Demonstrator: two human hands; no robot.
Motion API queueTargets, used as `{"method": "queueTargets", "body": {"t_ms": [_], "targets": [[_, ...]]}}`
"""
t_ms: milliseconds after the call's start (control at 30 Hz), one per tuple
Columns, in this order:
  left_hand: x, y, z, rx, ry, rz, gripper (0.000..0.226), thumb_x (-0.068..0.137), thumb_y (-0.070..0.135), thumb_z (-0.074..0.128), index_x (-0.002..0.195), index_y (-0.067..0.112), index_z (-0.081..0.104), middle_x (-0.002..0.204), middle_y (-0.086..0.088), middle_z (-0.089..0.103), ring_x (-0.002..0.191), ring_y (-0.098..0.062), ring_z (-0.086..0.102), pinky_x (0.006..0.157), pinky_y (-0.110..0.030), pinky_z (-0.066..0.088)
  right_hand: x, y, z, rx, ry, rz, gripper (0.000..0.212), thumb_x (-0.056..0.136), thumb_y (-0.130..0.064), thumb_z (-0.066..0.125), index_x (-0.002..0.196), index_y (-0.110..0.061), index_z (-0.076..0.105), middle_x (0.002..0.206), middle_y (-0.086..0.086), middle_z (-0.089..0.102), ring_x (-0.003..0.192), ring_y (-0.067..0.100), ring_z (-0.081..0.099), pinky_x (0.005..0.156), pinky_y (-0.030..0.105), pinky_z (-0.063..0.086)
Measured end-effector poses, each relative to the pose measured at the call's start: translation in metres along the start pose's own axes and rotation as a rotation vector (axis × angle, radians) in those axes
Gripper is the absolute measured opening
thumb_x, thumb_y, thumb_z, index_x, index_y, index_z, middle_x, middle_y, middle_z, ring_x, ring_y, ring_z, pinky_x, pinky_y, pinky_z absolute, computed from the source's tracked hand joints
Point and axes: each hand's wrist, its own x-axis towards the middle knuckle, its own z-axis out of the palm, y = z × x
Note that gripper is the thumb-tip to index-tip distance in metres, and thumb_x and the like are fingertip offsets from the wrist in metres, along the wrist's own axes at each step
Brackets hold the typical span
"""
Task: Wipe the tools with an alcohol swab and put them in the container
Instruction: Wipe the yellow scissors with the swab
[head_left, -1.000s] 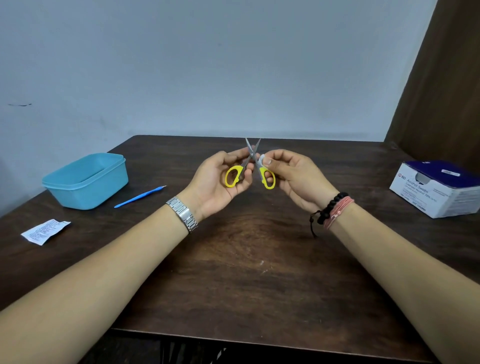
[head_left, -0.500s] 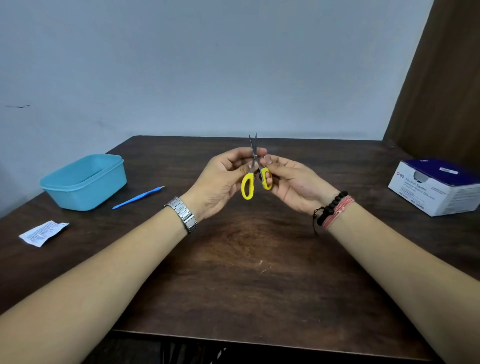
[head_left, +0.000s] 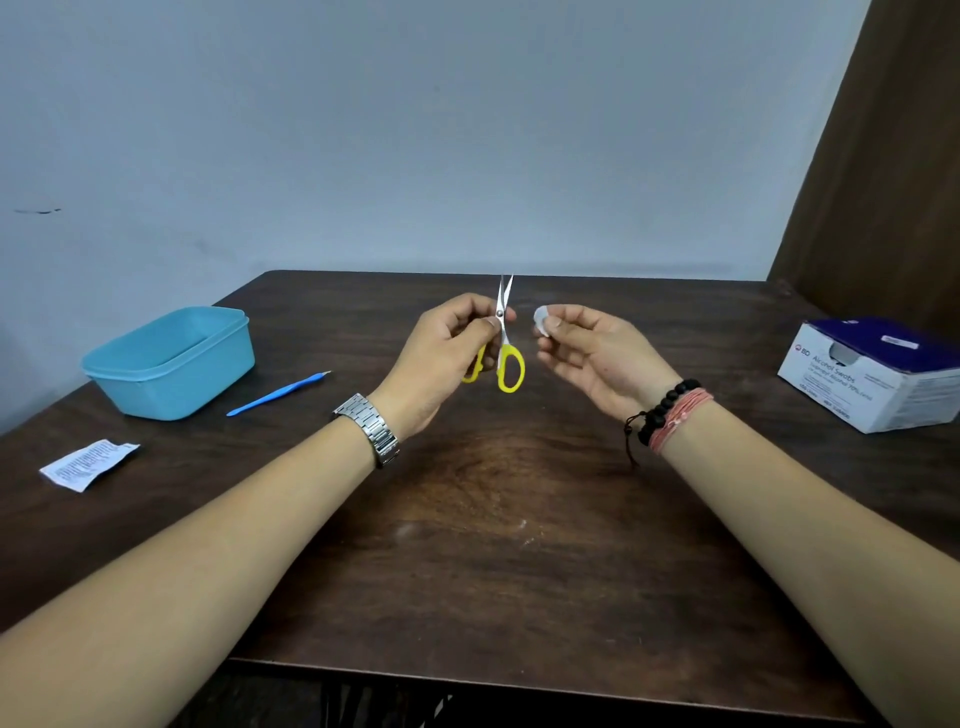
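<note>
Scissors (head_left: 503, 332), yellow-handled, blades nearly closed and pointing to 12 o'clock: gripped near the pivot by the left hand (head_left: 441, 358). Swab (head_left: 541, 321), white: pinched by the right hand (head_left: 597, 353), at 3 o'clock from the scissors, apart. Container (head_left: 171, 364), blue, at 9 o'clock: nothing seen inside. Blue tool (head_left: 278, 394): beside it on the table (head_left: 493, 545).

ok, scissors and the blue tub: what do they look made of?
Scissors: blades look like polished steel, bright with a small pivot screw; the yellow handle loops look like glossy moulded plastic. Blue tub: looks like moulded plastic, smooth with a soft sheen, rounded corners and a stepped rim. Judged by look only.
</note>
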Motion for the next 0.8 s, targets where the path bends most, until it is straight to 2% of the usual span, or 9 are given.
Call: {"method": "queueTargets", "body": {"t_ms": [167,267,400,600,800], "targets": [[0.003,-0.006,-0.003,0.072,0.036,-0.08,0.021,0.101,0.014,0.051,0.096,0.012,0.071,0.054,0.013,0.052,0.051,-0.003,0.043,0.052,-0.016,0.038,0.0,-0.004,-0.001,-0.283,0.053,-0.195,0.011,0.092,0.001,0.062,0.09,-0.01,0.065,0.084,0.011,0.067,0.068,0.009,0.065,0.073,0.022,0.058],[0.004,-0.008,-0.005,0.062,0.052,-0.116,0.018,0.1,0.013,0.054,0.095,0.01,0.071,0.063,0.006,0.055,0.054,-0.006,0.041,0.05,-0.017,0.036,-0.003,-0.002,0.003,-0.5,0.062,-0.318,0.008,0.088,-0.002,0.068,0.087,-0.01,0.069,0.082,0.016,0.07,0.069,0.012,0.067,0.071,0.024,0.058],[0.001,-0.012,-0.004,0.087,0.016,-0.121,0.016,0.098,0.014,0.057,0.092,0.011,0.072,0.073,0.002,0.064,0.056,-0.007,0.043,0.049,-0.017,0.037,-0.008,0.003,0.008,-0.894,0.057,-0.531,0.004,0.081,-0.016,0.077,0.081,-0.016,0.073,0.079,-0.006,0.074,0.07,0.009,0.066,0.067,0.017,0.052],[0.004,-0.013,-0.006,0.083,0.05,-0.126,0.016,0.097,0.014,0.059,0.093,0.011,0.075,0.07,0.005,0.069,0.055,-0.006,0.044,0.049,-0.016,0.037,-0.008,0.007,0.008,-1.04,0.008,-0.583,0.004,0.08,-0.011,0.076,0.081,-0.015,0.073,0.075,-0.004,0.071,0.07,0.013,0.062,0.065,0.022,0.051],[-0.001,-0.017,0.001,0.128,-0.018,-0.141,0.015,0.095,0.018,0.062,0.089,0.015,0.075,0.074,0.002,0.072,0.057,-0.005,0.044,0.05,-0.015,0.035,-0.009,0.006,0.009,-1.072,0.017,-0.633,0.006,0.079,-0.011,0.075,0.079,-0.017,0.072,0.067,-0.008,0.066,0.064,0.008,0.058,0.06,0.018,0.046]]}}
